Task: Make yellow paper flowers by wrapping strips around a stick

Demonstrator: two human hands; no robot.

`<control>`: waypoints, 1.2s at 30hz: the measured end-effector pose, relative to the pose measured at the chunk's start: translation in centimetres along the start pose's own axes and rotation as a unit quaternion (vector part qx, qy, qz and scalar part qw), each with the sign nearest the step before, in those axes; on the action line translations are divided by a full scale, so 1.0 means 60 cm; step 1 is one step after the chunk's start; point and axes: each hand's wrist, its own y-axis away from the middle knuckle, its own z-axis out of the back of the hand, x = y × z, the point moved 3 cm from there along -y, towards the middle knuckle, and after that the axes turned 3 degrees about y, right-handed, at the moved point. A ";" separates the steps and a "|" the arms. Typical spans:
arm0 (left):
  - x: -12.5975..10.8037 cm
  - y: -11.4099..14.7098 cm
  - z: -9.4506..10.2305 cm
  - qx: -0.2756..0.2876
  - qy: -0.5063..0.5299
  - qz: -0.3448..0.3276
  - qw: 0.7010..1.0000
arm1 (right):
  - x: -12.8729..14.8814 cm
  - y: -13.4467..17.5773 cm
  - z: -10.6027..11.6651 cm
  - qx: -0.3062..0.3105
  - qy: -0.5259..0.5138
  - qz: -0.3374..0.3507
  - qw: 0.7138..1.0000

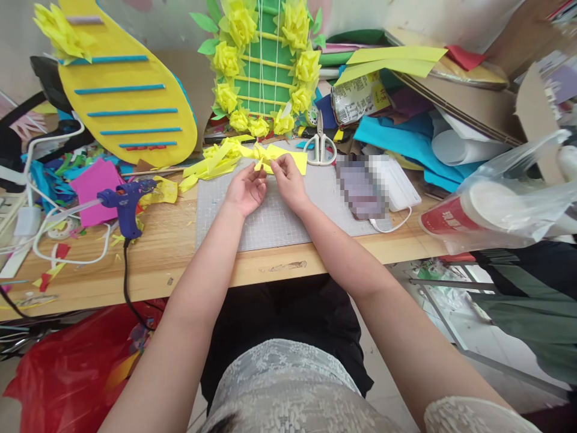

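Both hands meet over the grey cutting mat (279, 222), around a small yellow crepe paper flower (259, 154). My left hand (247, 189) is turned palm up, its fingers curled and closed at the flower's lower end. From the other side, my right hand (290, 181) pinches the flower's base with thumb and fingertips, which hide part of it. A flat yellow paper piece (297, 161) lies behind the right hand. More yellow crepe strips (216, 159) are heaped to the left. White-handled scissors (320, 144) rest behind and to the right.
A blue glue gun (128, 204) stands at left by pink paper (95, 189). Behind are a yellow panel with blue bars (130, 90) and a green panel (264, 66) edged with yellow flowers. At right are a blurred-out phone (362, 186), power bank (396, 180) and bagged cup (451, 213).
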 end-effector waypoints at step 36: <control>0.012 -0.013 0.012 -0.135 -0.287 -0.432 0.844 | 0.024 0.019 -0.008 0.050 0.266 -0.022 0.962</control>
